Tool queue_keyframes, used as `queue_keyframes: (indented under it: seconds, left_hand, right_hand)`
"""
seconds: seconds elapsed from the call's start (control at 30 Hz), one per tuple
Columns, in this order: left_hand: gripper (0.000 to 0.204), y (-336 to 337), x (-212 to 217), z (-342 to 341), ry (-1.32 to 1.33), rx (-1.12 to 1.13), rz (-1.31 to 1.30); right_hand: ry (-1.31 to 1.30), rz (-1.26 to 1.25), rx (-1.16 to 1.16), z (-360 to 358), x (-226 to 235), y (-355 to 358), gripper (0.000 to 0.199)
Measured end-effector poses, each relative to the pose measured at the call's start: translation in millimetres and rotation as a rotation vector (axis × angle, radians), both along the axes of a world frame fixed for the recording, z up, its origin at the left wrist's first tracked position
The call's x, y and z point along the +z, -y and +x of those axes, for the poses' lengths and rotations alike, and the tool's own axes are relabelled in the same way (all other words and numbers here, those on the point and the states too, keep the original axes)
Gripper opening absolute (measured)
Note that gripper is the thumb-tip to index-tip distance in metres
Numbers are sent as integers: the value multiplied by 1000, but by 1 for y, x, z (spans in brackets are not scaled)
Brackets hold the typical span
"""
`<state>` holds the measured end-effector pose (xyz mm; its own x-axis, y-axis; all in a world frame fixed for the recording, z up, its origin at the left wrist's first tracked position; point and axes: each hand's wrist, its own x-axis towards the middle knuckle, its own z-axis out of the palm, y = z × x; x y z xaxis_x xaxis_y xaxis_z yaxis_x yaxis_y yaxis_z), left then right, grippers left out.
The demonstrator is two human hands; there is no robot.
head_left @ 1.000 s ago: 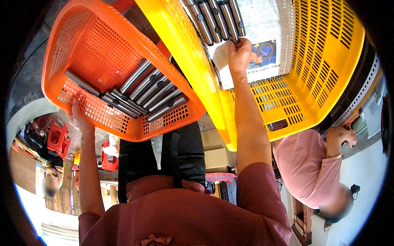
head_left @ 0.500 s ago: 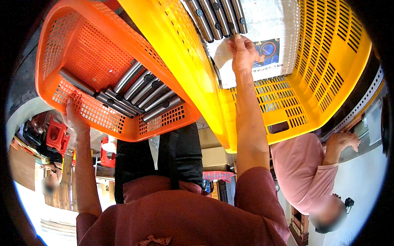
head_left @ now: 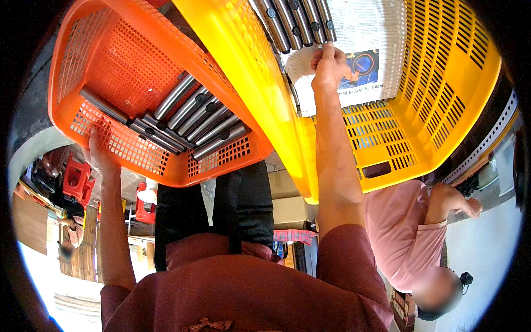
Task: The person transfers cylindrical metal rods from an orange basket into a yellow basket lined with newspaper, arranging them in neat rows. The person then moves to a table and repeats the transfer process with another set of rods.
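Since the earlier pictures, the orange basket (head_left: 149,99) has tilted a little more, and its steel tubes (head_left: 188,119) have slid toward the low front wall. The left hand (head_left: 99,152) stays clamped on that rim. The right hand (head_left: 329,69) has moved up in the yellow basket (head_left: 442,110); its fingers are together on a tube end (head_left: 326,25), above the printed sheet (head_left: 359,72). The sorting seems to go on.

Orange basket (head_left: 138,72) holding metal tubes (head_left: 193,119), yellow basket (head_left: 442,94) holding tubes (head_left: 296,22), printed sheet (head_left: 365,33)
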<state>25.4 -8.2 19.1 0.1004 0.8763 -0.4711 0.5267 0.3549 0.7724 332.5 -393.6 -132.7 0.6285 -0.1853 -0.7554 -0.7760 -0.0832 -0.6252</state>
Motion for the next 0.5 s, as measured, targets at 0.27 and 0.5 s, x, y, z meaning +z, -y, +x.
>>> queue_keyframes:
  seconds: [0.27,0.5]
  left_hand:
    - [38,-1,1,3,-5,-40,-28]
    - [31,5,6,14,-6,-19,-10]
  right_hand:
    - [242,-40,80,4,-8,-9,39]
    - [173,-36,168,7,1,-7,54]
